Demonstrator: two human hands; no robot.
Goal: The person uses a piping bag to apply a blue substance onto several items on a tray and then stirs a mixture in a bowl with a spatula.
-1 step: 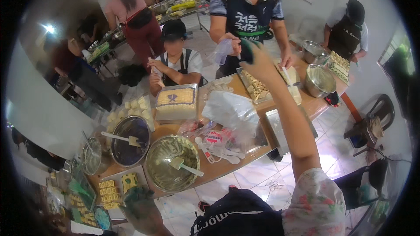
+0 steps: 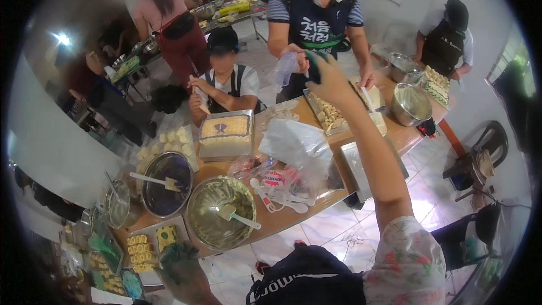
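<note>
Right hand (image 2: 330,82), upper centre: curled, hold can't tell | Bag (image 2: 286,68): upper centre, co-worker's hand (image 2: 301,61) | Left hand (image 2: 183,271), lower left: can't tell; drifting could smear cake (image 2: 166,236)

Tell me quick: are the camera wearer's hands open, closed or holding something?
Left hand: blurred, greenish fingers; open or closed cannot be told.
Right hand: reaching out near a plastic bag; whether it grips anything cannot be told.
</note>
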